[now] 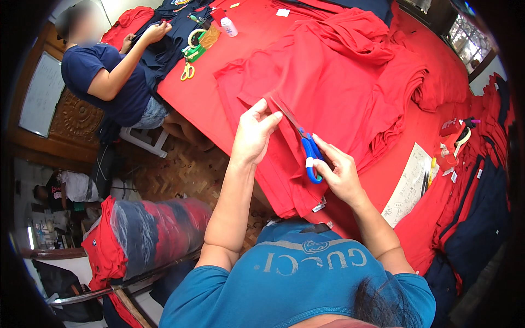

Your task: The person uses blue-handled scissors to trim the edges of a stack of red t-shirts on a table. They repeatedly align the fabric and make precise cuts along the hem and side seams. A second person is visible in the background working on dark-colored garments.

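My right hand (pixel 342 172) grips blue-handled scissors (pixel 309 147), a finger and thumb at the loops. The blades point up and left, toward my left hand (pixel 253 131). That hand is raised over the red cloth, its thumb and fingertips pinched close together beside the blade tips. Whatever lies in the pinch is too small to make out. Beneath both hands spreads a loose red garment (pixel 322 71), creased and bunched toward the far side. A small white label (pixel 319 205) shows at its near edge.
A co-worker (pixel 106 71) sits at the far left, handling dark cloth. Yellow scissors (pixel 187 71), a green tape dispenser (pixel 193 52) and a white bottle (pixel 229 27) stand on the red-covered table. Rightward lie a written paper sheet (pixel 407 183) and piled garments (pixel 476 202). A plastic-wrapped bundle (pixel 158 232) sits lower left.
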### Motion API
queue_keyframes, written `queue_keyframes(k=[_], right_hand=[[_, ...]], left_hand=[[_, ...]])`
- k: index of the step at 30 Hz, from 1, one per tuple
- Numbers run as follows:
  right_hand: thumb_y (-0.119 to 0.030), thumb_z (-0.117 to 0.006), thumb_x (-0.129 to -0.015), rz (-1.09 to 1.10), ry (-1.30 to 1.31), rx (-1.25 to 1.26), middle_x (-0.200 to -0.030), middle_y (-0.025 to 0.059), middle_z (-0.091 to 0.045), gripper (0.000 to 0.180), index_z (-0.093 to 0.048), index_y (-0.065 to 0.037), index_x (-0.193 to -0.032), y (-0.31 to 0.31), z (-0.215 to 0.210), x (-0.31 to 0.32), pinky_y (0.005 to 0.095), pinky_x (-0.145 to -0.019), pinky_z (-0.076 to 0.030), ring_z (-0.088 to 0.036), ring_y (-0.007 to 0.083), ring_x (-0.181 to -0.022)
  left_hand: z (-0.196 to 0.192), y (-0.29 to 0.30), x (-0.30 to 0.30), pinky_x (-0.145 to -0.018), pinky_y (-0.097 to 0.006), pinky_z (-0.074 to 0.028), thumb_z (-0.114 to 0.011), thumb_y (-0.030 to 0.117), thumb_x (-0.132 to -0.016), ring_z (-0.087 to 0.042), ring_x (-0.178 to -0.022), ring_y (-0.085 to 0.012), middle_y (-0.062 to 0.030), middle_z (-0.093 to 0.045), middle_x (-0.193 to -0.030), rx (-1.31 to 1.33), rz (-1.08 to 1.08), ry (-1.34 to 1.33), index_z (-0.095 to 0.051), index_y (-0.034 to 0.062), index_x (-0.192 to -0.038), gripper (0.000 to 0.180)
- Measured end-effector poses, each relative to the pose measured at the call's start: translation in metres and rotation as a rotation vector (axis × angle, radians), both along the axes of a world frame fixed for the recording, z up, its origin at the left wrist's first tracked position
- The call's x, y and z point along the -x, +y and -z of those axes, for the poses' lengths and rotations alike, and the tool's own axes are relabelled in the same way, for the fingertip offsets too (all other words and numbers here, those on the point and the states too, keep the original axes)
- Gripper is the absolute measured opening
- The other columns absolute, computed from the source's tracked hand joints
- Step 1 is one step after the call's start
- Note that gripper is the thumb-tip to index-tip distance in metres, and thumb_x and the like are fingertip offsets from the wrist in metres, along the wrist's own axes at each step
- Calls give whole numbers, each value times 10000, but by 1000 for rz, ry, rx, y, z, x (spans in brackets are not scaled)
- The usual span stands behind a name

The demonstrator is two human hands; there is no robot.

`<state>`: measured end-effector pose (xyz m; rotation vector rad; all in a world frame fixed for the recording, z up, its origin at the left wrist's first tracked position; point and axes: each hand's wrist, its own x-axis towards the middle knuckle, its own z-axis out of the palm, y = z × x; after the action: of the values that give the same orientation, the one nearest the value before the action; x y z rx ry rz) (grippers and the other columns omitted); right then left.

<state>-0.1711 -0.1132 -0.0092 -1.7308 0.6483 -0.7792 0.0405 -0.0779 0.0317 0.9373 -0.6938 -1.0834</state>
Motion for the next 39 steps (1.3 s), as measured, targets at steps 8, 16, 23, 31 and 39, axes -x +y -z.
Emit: queue_keyframes(k=[8,16,23,31,39], right_hand=[[-64,-597,-909,-55,-18,-286,-1046,67,-629,473,-490,28,-1361,-7,4,0,222,-776,-481,-575,79,-838],[-75,-575,-899,-18,-74,-96,-1033,140,-664,427,-534,30,-1311,-2,7,-6,289,-800,-505,-625,123,-901],[-102,-626,-887,-42,12,-228,-1047,147,-650,469,-520,21,-1327,-3,8,1,290,-812,-495,-626,135,-900],[-141,-677,-859,-28,50,96,-1042,170,-651,515,-523,10,-1327,-5,-6,-7,299,-827,-489,-644,176,-925],[-55,-564,-922,-133,-129,-450,-1028,103,-647,450,-490,31,-1357,-8,7,-6,249,-764,-497,-611,121,-886]], left_hand=[[0,1,5,-827,-239,-473,-607,-4,-874,-589,-929,-92,-40,-624,-1093,-15,-15,-15,-557,1,-1198,329],[-1,8,3,-984,-318,-443,-581,-58,-865,-558,-1148,-164,-87,-564,-1286,-68,22,-145,-492,-24,-1315,460],[18,4,-10,-811,-240,-483,-613,-16,-868,-592,-937,-89,-48,-625,-1101,-57,-77,-29,-551,-2,-1228,366],[-1,12,5,-780,-218,-468,-616,-19,-867,-573,-896,-61,-30,-622,-1064,-24,-55,-45,-546,7,-1232,372],[9,9,0,-789,-246,-461,-609,-33,-860,-564,-907,-87,-37,-609,-1105,-47,-39,5,-491,9,-1307,464]])
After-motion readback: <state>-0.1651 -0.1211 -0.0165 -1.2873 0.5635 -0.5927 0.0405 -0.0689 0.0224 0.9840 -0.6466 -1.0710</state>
